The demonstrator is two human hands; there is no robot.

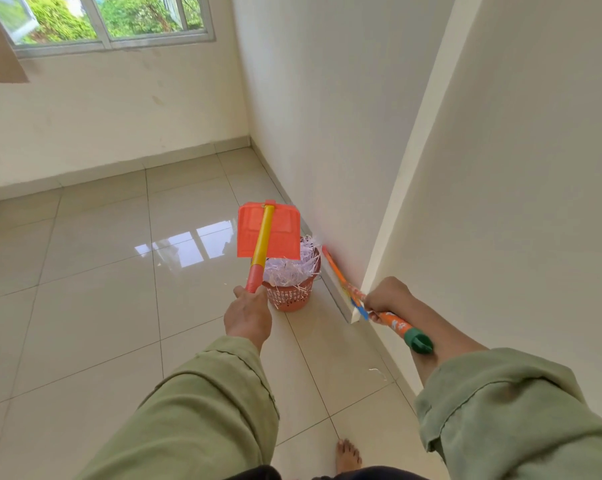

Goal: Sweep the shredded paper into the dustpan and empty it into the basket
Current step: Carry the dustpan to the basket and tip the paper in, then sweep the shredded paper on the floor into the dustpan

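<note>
Orange plastic catches the eye first: the dustpan (270, 230) is held up in the air with its underside turned toward us, its lower edge hanging over the mouth of the basket (290, 295). A yellow handle runs down its back to a ribbed red grip, and the left hand (248, 315) is wrapped round that grip, fingers curled tight, the arm stretched forward in a loose green sleeve (202, 407).

The basket is a small reddish mesh one, standing on the glossy cream floor tiles (95, 271) right by the skirting at the foot of the white wall (327, 116). Shredded paper (294, 263), white with a faint lilac tint, is heaped in it above the rim, with strands poking out through the mesh and over the edge. A stray strip (377, 372) lies on the tiles near the wall, well back from the basket.

The right hand (387, 296) grips the broom handle (389, 318), an orange patterned shaft with a green cap at its near end. The shaft slants down along the skirting toward the basket; its far end is hidden behind the basket and paper.

A bare foot (348, 457) shows at the bottom. A window (112, 19) with green foliage beyond sits high on the far wall.
</note>
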